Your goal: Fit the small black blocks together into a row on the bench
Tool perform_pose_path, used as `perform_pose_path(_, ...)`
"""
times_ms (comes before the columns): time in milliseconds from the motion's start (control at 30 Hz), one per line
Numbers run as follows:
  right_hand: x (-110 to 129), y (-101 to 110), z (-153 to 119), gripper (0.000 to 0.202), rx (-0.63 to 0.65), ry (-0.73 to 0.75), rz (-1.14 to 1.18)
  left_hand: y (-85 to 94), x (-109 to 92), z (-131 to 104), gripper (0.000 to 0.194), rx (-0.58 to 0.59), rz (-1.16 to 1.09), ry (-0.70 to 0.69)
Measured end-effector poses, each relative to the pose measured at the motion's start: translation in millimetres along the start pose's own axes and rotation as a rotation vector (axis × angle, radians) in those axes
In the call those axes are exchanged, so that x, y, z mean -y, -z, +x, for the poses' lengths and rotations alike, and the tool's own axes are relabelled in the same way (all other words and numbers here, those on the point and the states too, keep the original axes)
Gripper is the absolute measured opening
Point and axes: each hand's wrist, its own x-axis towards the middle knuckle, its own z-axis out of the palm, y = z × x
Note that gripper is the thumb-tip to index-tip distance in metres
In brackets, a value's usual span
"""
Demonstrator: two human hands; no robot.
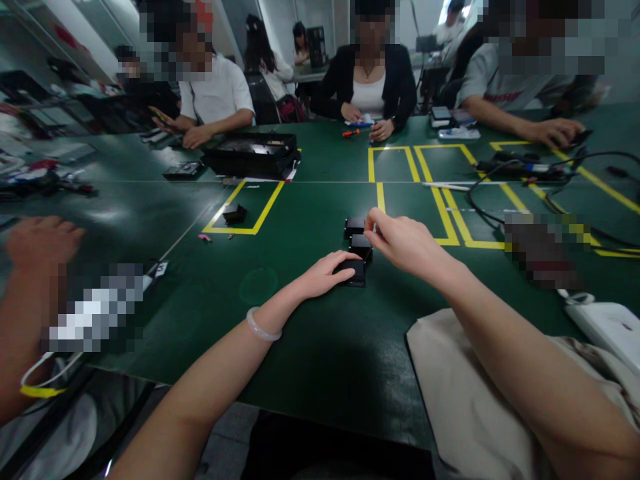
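Three small black box-like pieces stand in a row on the green table. My left hand [327, 272] lies over the nearest black piece [356, 275], its thumb and fingers apart on either side of it. Right beside the middle black piece [359, 245] and the farthest black piece [355, 225], my right hand [393, 239] is closed, thumb and fingertips pressed together. Whatever its fingertips pinch is too small to make out. A pale bracelet [263, 325] circles my left wrist.
On the green table [210, 340], a black tray [253, 155] and small black part [234, 213] sit to the left. Cables [470, 193] and a white box [607, 330] lie right, near a beige cloth [450, 373]. Several people sit around; one person's arm [35, 287] rests at left.
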Motion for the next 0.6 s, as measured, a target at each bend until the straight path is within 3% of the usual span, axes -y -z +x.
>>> perform_pose_path(600,2.4,1.2,-0.3,0.024,0.008,0.008,0.062,0.0,1.7,-0.2,0.040,0.002,-0.006,0.004)
